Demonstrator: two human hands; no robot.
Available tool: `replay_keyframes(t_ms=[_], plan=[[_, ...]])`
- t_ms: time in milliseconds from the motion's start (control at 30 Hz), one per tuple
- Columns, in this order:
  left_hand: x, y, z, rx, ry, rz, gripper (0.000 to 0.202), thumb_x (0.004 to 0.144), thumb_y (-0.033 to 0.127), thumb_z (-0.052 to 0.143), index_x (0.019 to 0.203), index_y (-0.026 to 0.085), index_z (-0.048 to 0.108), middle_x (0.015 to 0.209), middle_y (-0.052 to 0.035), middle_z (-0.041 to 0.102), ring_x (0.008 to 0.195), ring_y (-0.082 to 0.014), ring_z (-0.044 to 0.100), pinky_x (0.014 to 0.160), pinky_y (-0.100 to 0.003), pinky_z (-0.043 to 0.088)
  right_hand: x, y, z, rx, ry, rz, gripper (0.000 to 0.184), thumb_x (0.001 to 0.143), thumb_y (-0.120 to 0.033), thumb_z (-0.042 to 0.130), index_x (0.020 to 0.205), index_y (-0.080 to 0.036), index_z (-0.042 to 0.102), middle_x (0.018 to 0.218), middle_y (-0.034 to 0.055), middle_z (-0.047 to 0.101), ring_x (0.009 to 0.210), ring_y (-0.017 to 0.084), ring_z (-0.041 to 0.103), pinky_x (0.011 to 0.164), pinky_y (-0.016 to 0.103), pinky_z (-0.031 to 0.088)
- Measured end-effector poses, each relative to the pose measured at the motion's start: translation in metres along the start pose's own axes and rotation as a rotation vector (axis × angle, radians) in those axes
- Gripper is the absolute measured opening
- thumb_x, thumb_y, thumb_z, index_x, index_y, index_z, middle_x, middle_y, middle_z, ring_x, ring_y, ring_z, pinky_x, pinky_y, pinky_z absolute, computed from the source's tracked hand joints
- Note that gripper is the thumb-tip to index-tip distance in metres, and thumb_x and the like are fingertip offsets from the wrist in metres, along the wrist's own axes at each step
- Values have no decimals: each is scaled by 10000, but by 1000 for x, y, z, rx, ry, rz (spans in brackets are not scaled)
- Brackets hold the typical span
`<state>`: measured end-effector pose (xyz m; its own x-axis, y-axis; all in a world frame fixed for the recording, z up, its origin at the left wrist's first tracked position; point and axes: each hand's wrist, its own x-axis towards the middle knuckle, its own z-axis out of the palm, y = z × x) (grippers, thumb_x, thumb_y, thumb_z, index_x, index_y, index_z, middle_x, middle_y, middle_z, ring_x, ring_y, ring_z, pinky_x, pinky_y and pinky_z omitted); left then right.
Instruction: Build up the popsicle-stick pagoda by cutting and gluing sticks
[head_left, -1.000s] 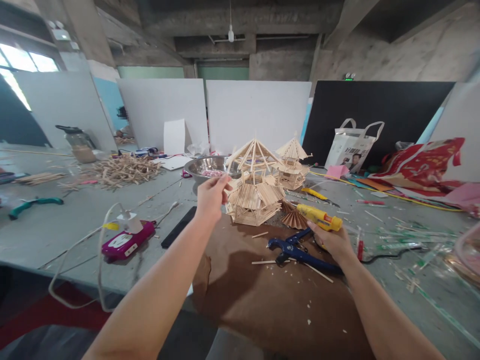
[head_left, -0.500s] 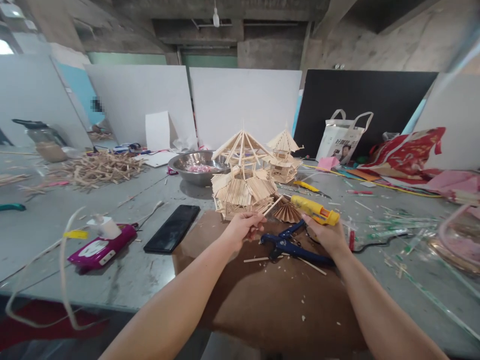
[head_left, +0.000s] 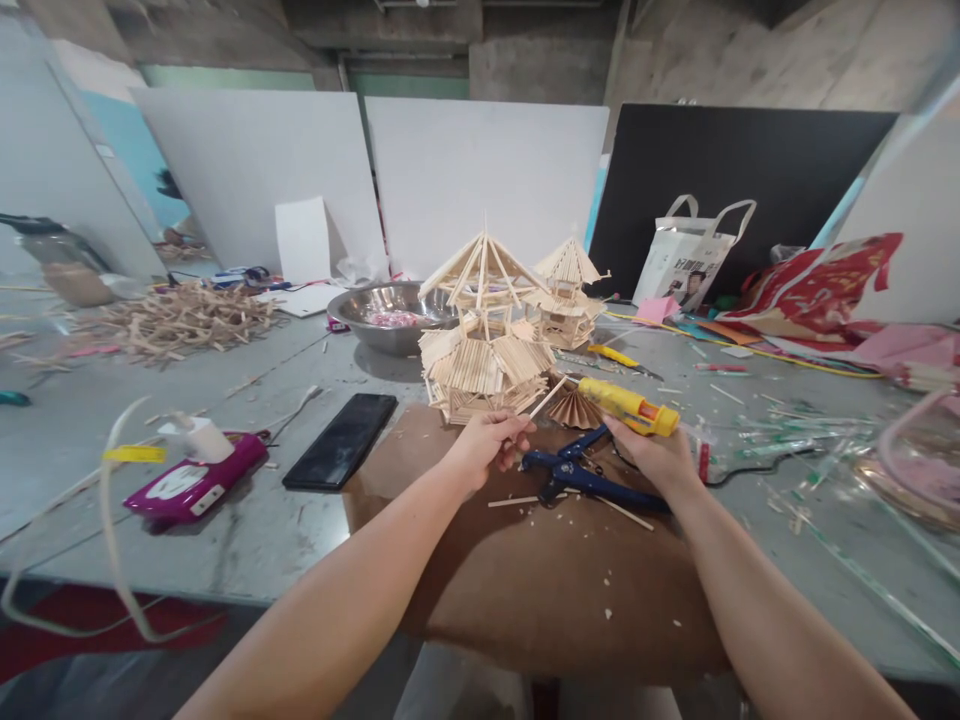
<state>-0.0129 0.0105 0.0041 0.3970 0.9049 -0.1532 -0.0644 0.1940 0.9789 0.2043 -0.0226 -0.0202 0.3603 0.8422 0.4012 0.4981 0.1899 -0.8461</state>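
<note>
From here, the left hand pinches a stick, its far end near the glue gun gripped by the right hand.

Looks like craft workshop in raw building: shown by bare grey concrete wall, tall flat white panel and black panel behind scrap-littered grey counter, heap of short pale wooden sticks, yellow plastic glue gun, blue plier-like tool, tiered stick-built pavilion model.
</note>
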Motion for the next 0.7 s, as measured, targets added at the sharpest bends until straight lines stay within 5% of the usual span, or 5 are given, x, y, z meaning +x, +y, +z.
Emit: replay_keyframes(t_ms=[700], plan=[[3, -4, -2, 4, -16, 21, 273, 632, 379, 591, 684, 111, 582, 481, 18, 519, 299, -26, 363, 285, -164, 243, -4, -12, 0, -83, -24, -39, 261, 597, -402, 578, 745, -198, 644, 774, 38, 671, 756, 244, 619, 673, 329, 506]])
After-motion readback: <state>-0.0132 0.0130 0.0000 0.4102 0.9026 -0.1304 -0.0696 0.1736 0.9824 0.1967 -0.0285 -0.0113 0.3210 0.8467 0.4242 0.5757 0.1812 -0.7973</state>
